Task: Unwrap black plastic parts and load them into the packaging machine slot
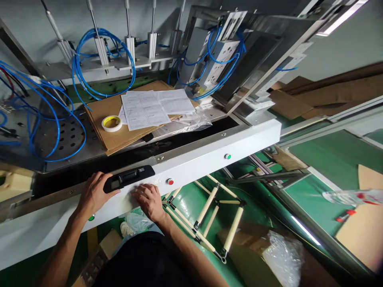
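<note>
A long black plastic part (129, 178) with recesses lies along the machine's front ledge. My left hand (96, 191) grips its left end, thumb in front and fingers behind. Just below the part's right half, my right hand (149, 200) rests against the white front panel (197, 163), fingers apart and slightly bent, holding nothing. Behind the ledge, a roll of tape (111, 123) and printed sheets (145, 109) lie on flat brown cardboard (103, 135).
A red button (170, 181) and a green button (228, 156) stick out of the panel. Blue air hoses (78, 71) coil round the cylinders behind. Below stands a cream tube frame (206, 207); a bottle (353, 197) lies at the far right.
</note>
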